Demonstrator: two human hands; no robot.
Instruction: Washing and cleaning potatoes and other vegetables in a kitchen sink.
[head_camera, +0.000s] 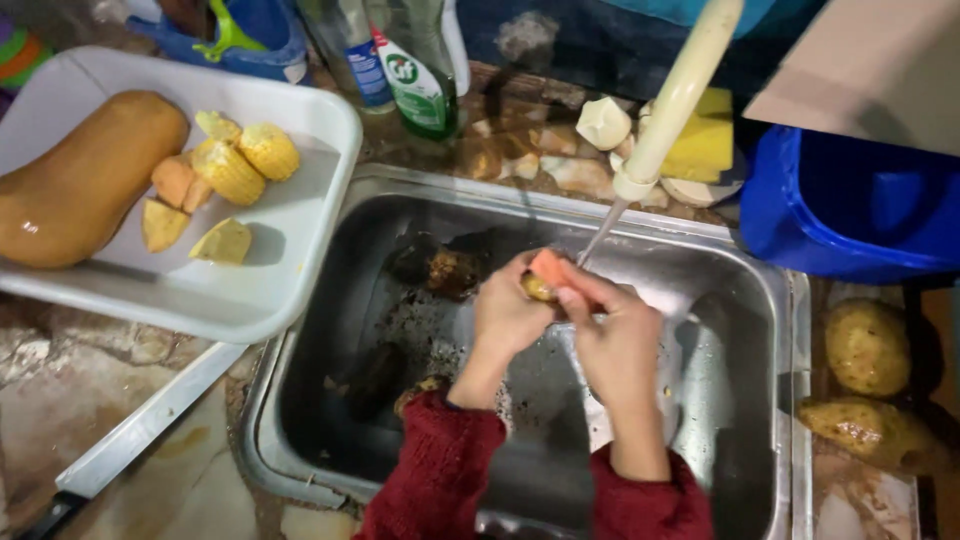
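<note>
Red sleeves (440, 470) sit closest, at the bottom edge. Both hands meet over the steel sink (760, 300), under thin water from the pale tap (680, 95). Left hand (508, 315) is curled around a small potato (538, 288). Right hand (618, 335) is closed on an orange sponge (550, 268) pressed against that potato. Dark muddy potatoes (440, 268) lie in the sink. On the left, a white tray (250, 300) holds a squash (85, 175), corn pieces (240, 160) and cut chunks; its corner hangs over the sink rim. A knife (140, 430) lies below it. Two washed potatoes (868, 345) rest right of the sink, below a blue tub (850, 205).
</note>
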